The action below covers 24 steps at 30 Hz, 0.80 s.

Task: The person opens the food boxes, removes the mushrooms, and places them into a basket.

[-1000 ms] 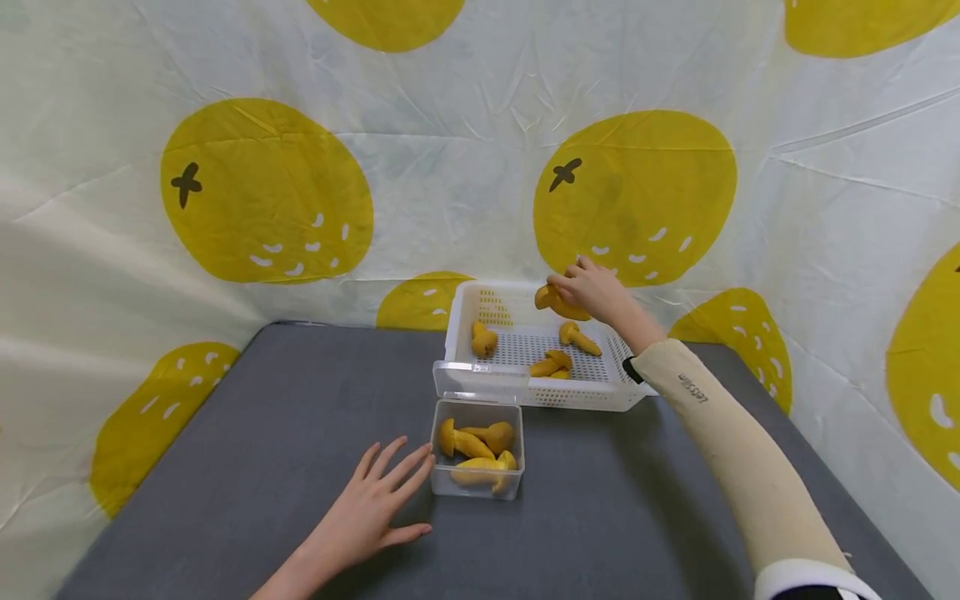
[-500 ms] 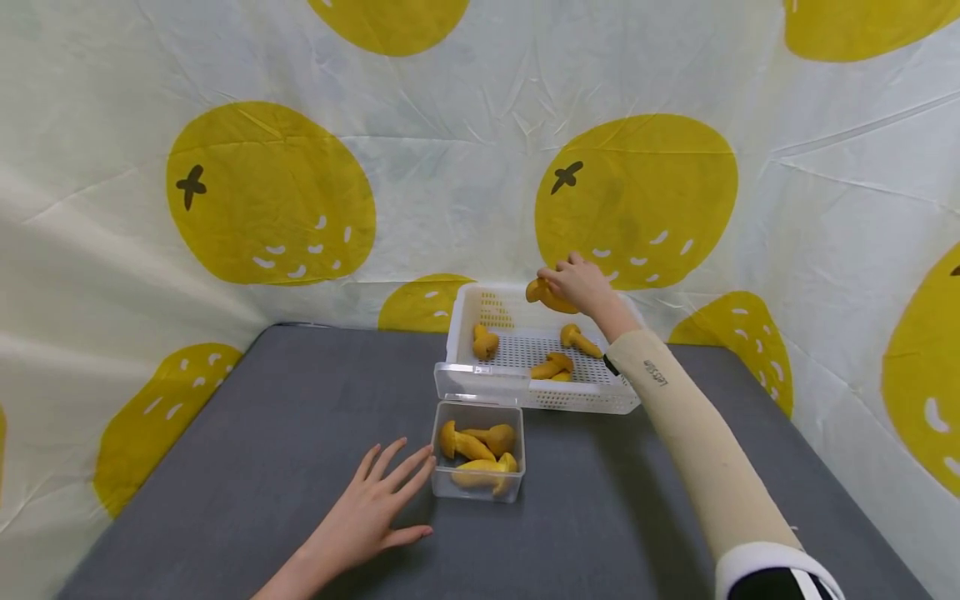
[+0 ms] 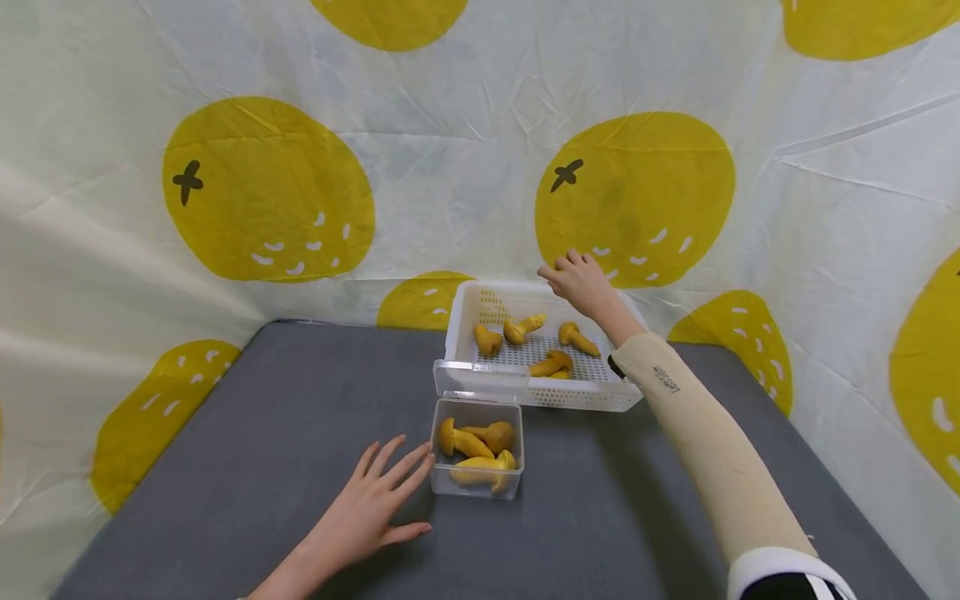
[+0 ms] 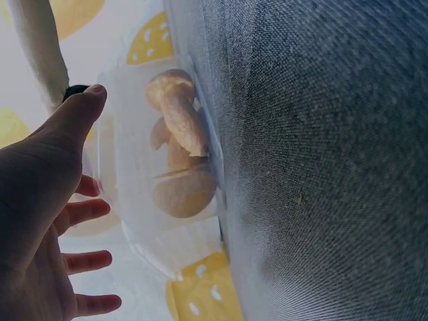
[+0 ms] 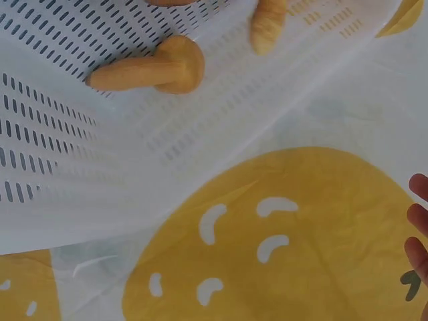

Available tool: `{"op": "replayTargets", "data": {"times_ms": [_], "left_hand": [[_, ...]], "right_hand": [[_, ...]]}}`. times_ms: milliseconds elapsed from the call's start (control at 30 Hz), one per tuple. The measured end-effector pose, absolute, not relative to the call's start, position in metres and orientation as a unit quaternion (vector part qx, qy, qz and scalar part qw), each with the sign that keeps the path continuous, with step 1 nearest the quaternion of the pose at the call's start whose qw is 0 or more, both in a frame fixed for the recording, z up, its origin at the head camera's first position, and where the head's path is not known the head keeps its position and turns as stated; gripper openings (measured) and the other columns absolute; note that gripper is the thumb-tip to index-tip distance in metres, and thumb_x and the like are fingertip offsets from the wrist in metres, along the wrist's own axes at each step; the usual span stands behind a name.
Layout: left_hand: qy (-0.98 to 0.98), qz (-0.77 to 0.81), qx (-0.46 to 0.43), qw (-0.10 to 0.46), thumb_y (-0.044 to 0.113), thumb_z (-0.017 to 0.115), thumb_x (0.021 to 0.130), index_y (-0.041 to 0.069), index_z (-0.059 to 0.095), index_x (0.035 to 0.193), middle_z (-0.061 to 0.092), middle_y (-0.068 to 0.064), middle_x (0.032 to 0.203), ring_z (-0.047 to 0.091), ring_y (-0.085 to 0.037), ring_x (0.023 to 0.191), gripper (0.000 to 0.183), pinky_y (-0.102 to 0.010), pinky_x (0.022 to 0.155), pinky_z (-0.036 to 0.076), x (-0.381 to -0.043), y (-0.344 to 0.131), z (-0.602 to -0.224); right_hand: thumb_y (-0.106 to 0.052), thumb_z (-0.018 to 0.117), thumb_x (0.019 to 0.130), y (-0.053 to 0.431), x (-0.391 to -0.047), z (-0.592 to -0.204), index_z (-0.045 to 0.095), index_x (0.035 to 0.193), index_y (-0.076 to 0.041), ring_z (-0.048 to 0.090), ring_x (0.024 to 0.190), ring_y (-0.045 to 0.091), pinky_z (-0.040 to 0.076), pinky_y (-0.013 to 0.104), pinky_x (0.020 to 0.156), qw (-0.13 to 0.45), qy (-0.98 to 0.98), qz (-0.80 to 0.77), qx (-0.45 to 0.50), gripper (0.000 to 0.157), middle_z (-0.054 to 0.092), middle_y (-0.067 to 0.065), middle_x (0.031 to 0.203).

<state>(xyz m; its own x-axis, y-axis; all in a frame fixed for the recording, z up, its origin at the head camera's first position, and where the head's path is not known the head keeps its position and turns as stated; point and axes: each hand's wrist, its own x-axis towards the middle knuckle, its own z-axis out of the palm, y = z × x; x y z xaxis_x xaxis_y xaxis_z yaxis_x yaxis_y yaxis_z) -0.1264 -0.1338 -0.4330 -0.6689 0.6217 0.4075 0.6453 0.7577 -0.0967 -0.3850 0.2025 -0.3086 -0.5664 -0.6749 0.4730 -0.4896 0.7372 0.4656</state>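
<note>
My left hand (image 3: 367,504) has its fingers spread, the fingertips at the left side of a small clear plastic box (image 3: 441,485). Several yellow-brown mushrooms (image 3: 474,471) lie in that box, and its clear lid (image 3: 480,379) stands raised at the back. In the left wrist view, mushrooms (image 4: 184,194) show through the box wall. My right hand (image 3: 581,283) hovers over the rear of a white perforated basket (image 3: 585,398), fingers loosely bent and holding nothing. Below and left of it, a mushroom (image 3: 522,327) lies in the basket beside several others, one of them a mushroom (image 5: 180,63) near the basket wall.
The box stands on a dark grey table (image 3: 337,375), just in front of the basket. Its raised lid overlaps the basket's front left edge in the head view. A white cloth (image 3: 450,192) with large yellow fruit prints hangs right behind the basket.
My right hand moved slightly left with a mushroom, then let it go. That mushroom now lies in the basket. My left hand has stayed by the box.
</note>
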Motion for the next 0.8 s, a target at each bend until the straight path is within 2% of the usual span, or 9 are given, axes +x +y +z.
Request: {"op": "replayTargets", "data": {"times_ms": [167, 233, 400, 633, 733, 800], "left_hand": [[-0.912, -0.027, -0.346, 0.217, 0.06, 0.06, 0.072, 0.017, 0.044, 0.133, 0.041, 0.0, 0.138, 0.037, -0.032, 0.124, 0.077, -0.056, 0.093, 0.034, -0.128, -0.133, -0.433], [-0.912, -0.026, -0.346, 0.219, 0.06, 0.06, 0.071, 0.017, 0.044, 0.132, 0.042, 0.0, 0.138, 0.037, -0.032, 0.124, 0.077, -0.055, 0.093, 0.034, -0.128, -0.133, -0.433], [-0.911, -0.025, -0.344, 0.224, 0.06, 0.061, 0.071, 0.017, 0.045, 0.132, 0.042, 0.0, 0.138, 0.038, -0.032, 0.124, 0.077, -0.055, 0.093, 0.034, -0.128, -0.133, -0.433], [-0.91, -0.027, -0.347, 0.225, 0.06, 0.061, 0.071, 0.017, 0.045, 0.132, 0.043, 0.0, 0.137, 0.037, -0.031, 0.124, 0.077, -0.055, 0.092, 0.035, -0.128, -0.132, -0.434], [-0.911, -0.026, -0.345, 0.222, 0.06, 0.061, 0.071, 0.017, 0.045, 0.132, 0.043, 0.0, 0.137, 0.037, -0.031, 0.124, 0.077, -0.055, 0.093, 0.035, -0.127, -0.131, -0.434], [-0.912, -0.025, -0.345, 0.221, 0.06, 0.06, 0.071, 0.017, 0.045, 0.132, 0.042, 0.0, 0.137, 0.036, -0.031, 0.124, 0.076, -0.055, 0.093, 0.034, -0.127, -0.13, -0.434]], "right_hand": [[-0.02, 0.066, 0.079, 0.206, -0.372, -0.309, 0.06, 0.101, -0.016, 0.049, 0.082, 0.028, 0.039, 0.036, 0.065, 0.372, -0.839, -0.115, 0.38, 0.023, 0.059, 0.01, 0.089], [-0.02, 0.067, 0.079, 0.207, -0.364, -0.309, 0.06, 0.099, -0.015, 0.05, 0.082, 0.028, 0.042, 0.036, 0.067, 0.385, -0.825, -0.112, 0.397, 0.022, 0.058, 0.01, 0.089], [-0.021, 0.068, 0.077, 0.209, -0.339, -0.309, 0.062, 0.1, -0.015, 0.053, 0.083, 0.026, 0.045, 0.036, 0.069, 0.383, -0.818, -0.098, 0.418, 0.024, 0.059, 0.01, 0.09], [-0.014, 0.072, 0.071, 0.211, -0.295, -0.317, 0.064, 0.099, -0.011, 0.055, 0.08, 0.024, 0.046, 0.033, 0.063, 0.399, -0.796, -0.037, 0.453, 0.029, 0.06, 0.008, 0.087], [-0.016, 0.065, 0.078, 0.209, -0.277, -0.321, 0.065, 0.097, -0.009, 0.055, 0.079, 0.023, 0.046, 0.033, 0.063, 0.409, -0.78, -0.005, 0.474, 0.02, 0.06, 0.007, 0.086], [-0.021, 0.055, 0.087, 0.208, -0.266, -0.325, 0.065, 0.096, -0.009, 0.054, 0.077, 0.022, 0.045, 0.033, 0.062, 0.415, -0.768, 0.013, 0.487, 0.018, 0.059, 0.007, 0.085]]}}
